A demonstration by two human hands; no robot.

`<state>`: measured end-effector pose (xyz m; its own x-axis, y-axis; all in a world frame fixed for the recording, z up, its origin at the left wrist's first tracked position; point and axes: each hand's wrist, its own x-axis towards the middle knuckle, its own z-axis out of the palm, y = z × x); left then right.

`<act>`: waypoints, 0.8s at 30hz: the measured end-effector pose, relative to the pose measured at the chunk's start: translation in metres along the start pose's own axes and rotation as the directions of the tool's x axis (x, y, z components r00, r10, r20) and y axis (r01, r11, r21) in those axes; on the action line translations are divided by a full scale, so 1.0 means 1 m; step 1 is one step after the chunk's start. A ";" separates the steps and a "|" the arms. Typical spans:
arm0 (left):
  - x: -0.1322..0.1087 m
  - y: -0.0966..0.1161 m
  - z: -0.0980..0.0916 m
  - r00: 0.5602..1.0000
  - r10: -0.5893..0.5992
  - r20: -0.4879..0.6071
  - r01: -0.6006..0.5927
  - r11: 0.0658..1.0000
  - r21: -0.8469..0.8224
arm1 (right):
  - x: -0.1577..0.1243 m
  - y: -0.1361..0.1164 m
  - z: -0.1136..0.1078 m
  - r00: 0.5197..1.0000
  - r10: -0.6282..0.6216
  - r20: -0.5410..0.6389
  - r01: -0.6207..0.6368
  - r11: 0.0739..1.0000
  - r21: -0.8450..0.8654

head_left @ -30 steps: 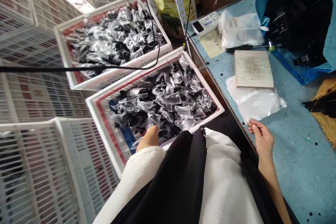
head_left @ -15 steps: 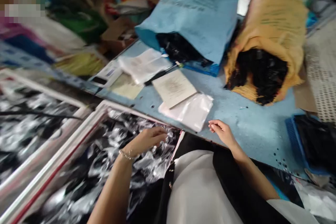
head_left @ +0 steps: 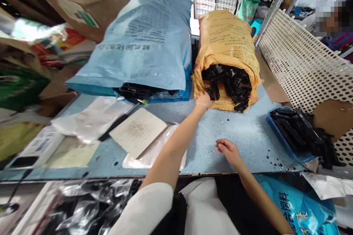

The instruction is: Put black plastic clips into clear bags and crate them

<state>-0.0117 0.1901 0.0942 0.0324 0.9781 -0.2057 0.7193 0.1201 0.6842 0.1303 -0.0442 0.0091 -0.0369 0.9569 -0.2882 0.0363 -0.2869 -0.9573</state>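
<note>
My left hand (head_left: pixel 203 99) reaches across the table to the left lip of a yellow woven sack (head_left: pixel 226 36). Its fingertips meet the black plastic parts (head_left: pixel 230 80) that fill the sack's mouth; the fingers are partly hidden, so I cannot see whether they grip one. Over the bare blue table, my right hand (head_left: pixel 228 150) hangs with loosely bent fingers a little apart and nothing visible in them. Left of the sack, a large blue sack (head_left: pixel 143 44) lies with more black parts showing at its opening. Nearer me, a square pale board (head_left: pixel 138 130) rests partly on clear plastic bags (head_left: pixel 154 154).
A blue basket (head_left: pixel 284 139) of long black parts sits at the right, beside a perforated cream panel (head_left: pixel 311 55). More clear plastic (head_left: pixel 91 117) and a white box (head_left: pixel 38 147) lie at the left. Below the table's front edge are bagged black items (head_left: pixel 91 202) and a bright blue sack (head_left: pixel 298 205).
My view has turned to the right. My left hand has gone from above the bagged items to the yellow sack's mouth. My right hand still hovers over the table's front.
</note>
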 end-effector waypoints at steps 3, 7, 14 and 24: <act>-0.041 -0.030 -0.007 0.986 0.062 0.156 -0.037 0.987 -0.158 | 0.001 -0.006 -0.023 0.997 -0.026 -0.066 0.026 1.000 -0.001; -0.130 -0.078 0.008 0.788 0.320 0.526 0.341 0.484 -0.806 | 0.018 -0.027 -0.030 0.989 -0.150 -0.002 0.147 0.966 0.214; -0.219 -0.089 0.033 0.782 0.266 0.563 0.497 0.278 -0.822 | 0.021 -0.066 0.003 0.939 -0.195 0.284 0.138 0.968 0.211; -0.226 -0.082 0.025 0.943 0.113 0.314 0.175 0.634 -0.753 | 0.006 -0.090 -0.016 0.780 -0.572 0.255 0.616 0.625 -0.479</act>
<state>-0.0609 -0.0449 0.0672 0.3294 0.8823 -0.3361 -0.0605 0.3750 0.9251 0.1433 -0.0121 0.0941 -0.3045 0.8983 0.3167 0.4785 0.4318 -0.7646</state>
